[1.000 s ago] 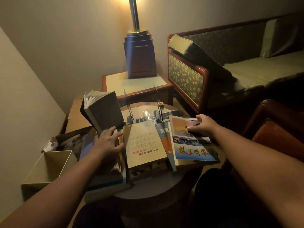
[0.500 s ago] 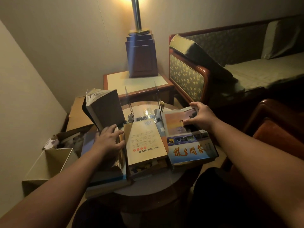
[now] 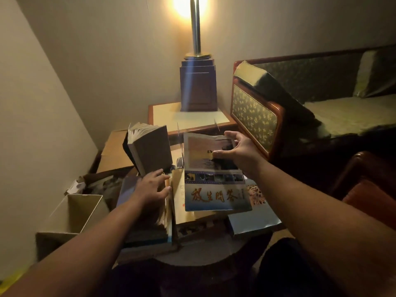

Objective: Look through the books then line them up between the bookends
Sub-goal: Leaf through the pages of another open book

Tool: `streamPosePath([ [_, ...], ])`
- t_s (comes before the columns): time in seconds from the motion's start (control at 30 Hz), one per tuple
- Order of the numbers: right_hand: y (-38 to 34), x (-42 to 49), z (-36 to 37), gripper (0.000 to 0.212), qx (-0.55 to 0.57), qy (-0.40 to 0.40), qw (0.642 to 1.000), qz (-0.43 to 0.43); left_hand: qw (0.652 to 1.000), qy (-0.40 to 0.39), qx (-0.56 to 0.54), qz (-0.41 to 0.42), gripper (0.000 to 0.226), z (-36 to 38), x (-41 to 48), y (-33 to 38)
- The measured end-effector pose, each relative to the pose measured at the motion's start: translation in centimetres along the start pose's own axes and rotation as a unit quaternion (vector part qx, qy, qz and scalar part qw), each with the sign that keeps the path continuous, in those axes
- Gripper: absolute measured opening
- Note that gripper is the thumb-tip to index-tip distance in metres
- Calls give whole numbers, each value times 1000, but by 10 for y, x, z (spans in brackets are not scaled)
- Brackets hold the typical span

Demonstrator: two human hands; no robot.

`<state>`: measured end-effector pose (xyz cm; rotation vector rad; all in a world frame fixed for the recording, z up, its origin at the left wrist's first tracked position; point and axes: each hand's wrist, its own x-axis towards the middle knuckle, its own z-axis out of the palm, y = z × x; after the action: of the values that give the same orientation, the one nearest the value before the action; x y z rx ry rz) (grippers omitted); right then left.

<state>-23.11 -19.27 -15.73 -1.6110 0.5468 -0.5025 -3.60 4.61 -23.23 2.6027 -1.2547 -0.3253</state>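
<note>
Blue-banded booklet: up off the pile, tipped with its far edge high, right in front of the two thin bookends and hiding most of the gap between them. Clamped at that far edge by the right hand, fingers curled over the top, thumb pressed on the cover.

Half a second back, lying flat on the right of the worktop under the same hand. Since then swung up and leftward, baring a leopard-print cover and a pale blue book beneath. Likely meaning: done with browsing this one and now bound for the bookends, though not yet upright and not yet in the gap.

Left hand unchanged in place: fingers spread and fairly straight, pressing on the left stack, tips against the foot of the leaning brown book, itself propped just left of the bookends. Tan book flat in the middle as before.

Beyond: lamp on a side table, sofa to the right, open cardboard box low on the left.
</note>
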Motion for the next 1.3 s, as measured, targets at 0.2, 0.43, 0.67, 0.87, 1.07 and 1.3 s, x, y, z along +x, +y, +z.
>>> streamPosePath([
  [0.2,37,16,41,93,-41,-16,998,33,993,30,-110,-21,71,-7,-8,2],
  [0.43,53,30,59,88,-227,-19,973,17,999,29,0,-18,53,8,2,-3],
  [0.67,63,30,74,52,-383,-36,922,-33,999,25,18,-45,53,9,9,0],
  [0.87,30,16,100,56,-370,-48,922,-99,998,35,27,-37,53,12,9,-1],
  [1.07,-1,-3,110,67,-410,-75,904,-94,999,30,22,-38,53,13,9,-2],
  [1.3,-28,4,52,44,-428,-3,895,-125,992,62,-112,-7,51,2,4,-7],
])
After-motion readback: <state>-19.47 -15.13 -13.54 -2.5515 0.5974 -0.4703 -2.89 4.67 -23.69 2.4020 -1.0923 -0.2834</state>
